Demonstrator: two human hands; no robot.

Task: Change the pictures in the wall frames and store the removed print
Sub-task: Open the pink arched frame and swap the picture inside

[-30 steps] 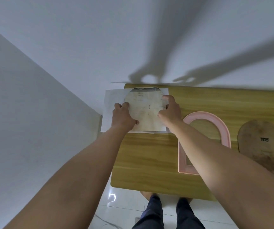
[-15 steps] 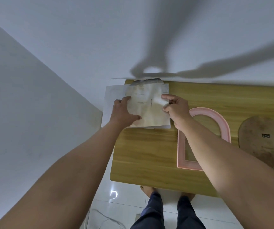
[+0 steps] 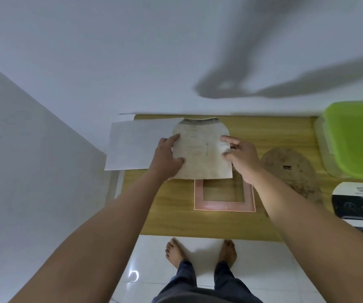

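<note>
An arch-shaped beige print (image 3: pixel 202 158) is held above the pink arched frame (image 3: pixel 224 204), hiding the frame's curved top. My left hand (image 3: pixel 167 156) pinches the print's left edge and my right hand (image 3: pixel 240 155) pinches its right edge. The frame lies flat on the wooden table (image 3: pixel 171 215). A white sheet (image 3: pixel 132 145) lies to the left, hanging over the table's left edge. The brown arched backing board (image 3: pixel 292 169) lies to the right of the frame.
A clear box with a green lid (image 3: pixel 355 138) stands at the back right of the table. A black-and-white print (image 3: pixel 360 208) lies at the right edge. The table butts against a white wall. My bare feet stand on white tiles below.
Both hands have lifted the beige print off the white sheet and carried it right, over the pink frame. The view has shifted right, bringing the green-lidded box and black-and-white print into sight.
</note>
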